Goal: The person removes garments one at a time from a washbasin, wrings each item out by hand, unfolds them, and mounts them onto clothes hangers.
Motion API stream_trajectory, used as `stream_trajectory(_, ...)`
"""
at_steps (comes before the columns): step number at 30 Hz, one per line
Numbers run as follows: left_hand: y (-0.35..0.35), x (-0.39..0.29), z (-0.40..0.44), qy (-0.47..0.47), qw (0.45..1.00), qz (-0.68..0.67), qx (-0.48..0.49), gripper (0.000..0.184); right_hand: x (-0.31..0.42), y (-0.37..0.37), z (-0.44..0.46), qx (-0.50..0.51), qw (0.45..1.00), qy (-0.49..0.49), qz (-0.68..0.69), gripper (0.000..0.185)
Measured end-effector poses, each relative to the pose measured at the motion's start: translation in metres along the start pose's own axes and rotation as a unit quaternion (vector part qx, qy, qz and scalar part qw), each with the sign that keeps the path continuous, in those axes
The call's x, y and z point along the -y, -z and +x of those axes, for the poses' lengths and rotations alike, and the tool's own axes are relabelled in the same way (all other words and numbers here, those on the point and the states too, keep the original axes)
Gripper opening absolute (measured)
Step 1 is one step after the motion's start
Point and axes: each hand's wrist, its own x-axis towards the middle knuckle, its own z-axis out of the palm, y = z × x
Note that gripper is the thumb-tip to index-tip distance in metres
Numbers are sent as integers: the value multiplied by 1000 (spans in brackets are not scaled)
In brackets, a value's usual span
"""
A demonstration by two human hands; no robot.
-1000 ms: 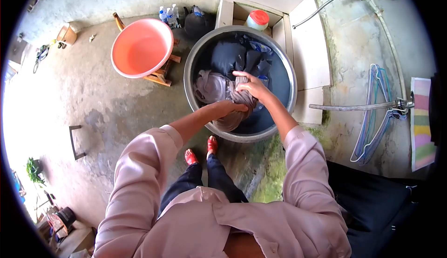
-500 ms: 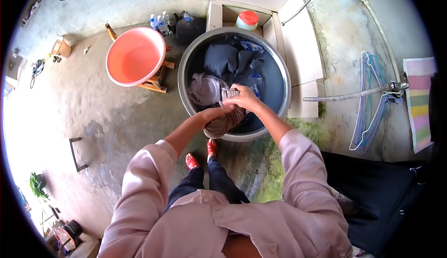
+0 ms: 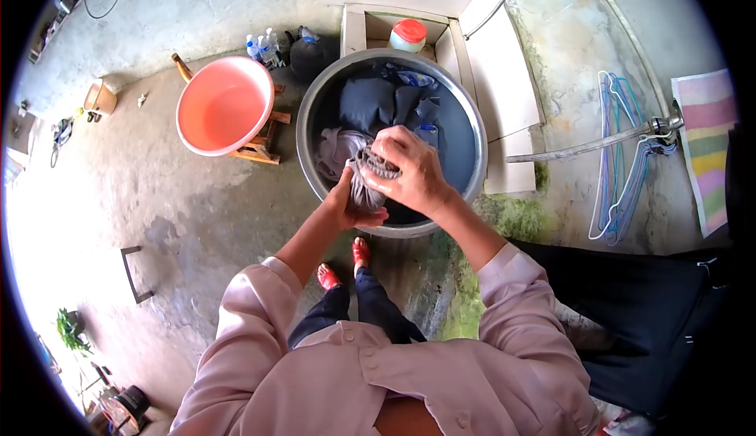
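Note:
Both my hands grip a wet grey-brown garment (image 3: 365, 193) above the near side of a large metal basin (image 3: 480, 113). My left hand (image 3: 346, 206) is curled around its lower left part, fingers under the bunched cloth. My right hand (image 3: 413, 172) is closed over a gathered, ribbed-looking part at the upper right. A pale mauve cloth (image 3: 337, 146) lies in the basin just beyond my left hand. Farther back, dark clothes (image 3: 368, 103) bulge out of the cloudy water (image 3: 458, 141). What kind of garment I hold cannot be made out.
Left of the basin, a pink plastic tub (image 3: 224, 105) rests on a wooden stool (image 3: 260, 152). A red-lidded jar (image 3: 408, 36) stands in the tiled nook behind. At right are a hose (image 3: 583, 149), hangers (image 3: 618, 160), a striped towel (image 3: 705, 152) and dark trousers (image 3: 622, 310).
The garment has been bunched up and raised closer to me. My right hand has turned over its top, and my left hand has moved left and lower, around its underside.

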Motion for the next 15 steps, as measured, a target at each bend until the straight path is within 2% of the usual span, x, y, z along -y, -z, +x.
stream_trajectory(1,-9,-1,3,-46,994,-99,-19,75,5,1,-1,-14,1000,11,-8,27)
stream_trajectory(3,-29,-1,-11,-188,970,-152,-7,61,0,2,-4,-83,996,19,37,28)
stream_trajectory(4,-33,-5,-14,-230,955,-176,55,49,-2,2,-5,-128,990,3,58,28)
stream_trajectory(5,-41,-10,-21,-280,946,-153,49,45,-4,3,-7,-172,982,-14,79,28)
stream_trajectory(6,-45,-13,-23,-324,933,-152,26,43,-2,6,-11,-200,967,-99,122,27)
stream_trajectory(7,-47,-15,-24,-366,918,-150,3,41,1,6,-19,-213,881,-287,309,25)
stream_trajectory(9,-62,-29,-34,-445,887,-122,7,43,-10,14,-22,-260,835,-329,357,24)
stream_trajectory(10,-81,-33,-46,-486,869,-87,4,46,-13,13,-19,-300,759,-343,465,19)
stream_trajectory(11,-103,-35,-58,-525,849,-52,1,50,-28,13,-24,-305,735,-340,501,11)
stream_trajectory(13,-134,-40,-67,-593,803,54,-34,59,-44,15,-22,-310,597,-403,621,8)
stream_trajectory(15,-153,-43,-68,-647,732,208,-48,57,-57,25,-18,-247,542,-429,678,12)
